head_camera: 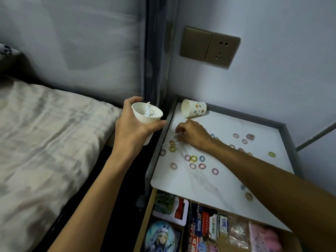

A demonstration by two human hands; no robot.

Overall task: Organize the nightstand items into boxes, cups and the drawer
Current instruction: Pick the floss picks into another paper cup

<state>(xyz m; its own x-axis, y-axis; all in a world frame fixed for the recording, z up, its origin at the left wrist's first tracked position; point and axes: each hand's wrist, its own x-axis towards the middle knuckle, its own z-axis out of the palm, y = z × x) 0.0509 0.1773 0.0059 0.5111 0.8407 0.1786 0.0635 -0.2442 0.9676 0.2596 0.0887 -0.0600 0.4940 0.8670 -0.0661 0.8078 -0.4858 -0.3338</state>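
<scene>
A: What is the left hand (134, 128) doing?

B: It grips a white paper cup (145, 116), fingers and thumb wrapped round its wall. The cup is held upright in the air, over the gap between the bed (45, 133) and the nightstand. A heap of white pieces (151, 112) sits inside, too blurred to name.

A: And the right hand (192, 135)?

B: It lies knuckles up on the nightstand top (227, 175), near its left edge. The fingertips are curled down and pinch the thin white sticks (175, 135) that lie there. A few more of them trail toward the front, just beside the hand.

A: What else is on that top?

B: Small coloured hair ties (193, 158) are scattered all over it. Most are in front of the hand and to its right. One green one lies alone near the right edge. A patterned cup (193, 108) lies on its side in the back left corner, mouth facing left and forward, just behind the right hand.

A: Is the drawer shut?

B: No, the drawer (143, 220) stands pulled out below the top. Packets and a round picture badge (160, 237) lie inside. A wall socket (222, 50) is mounted above the nightstand.
</scene>
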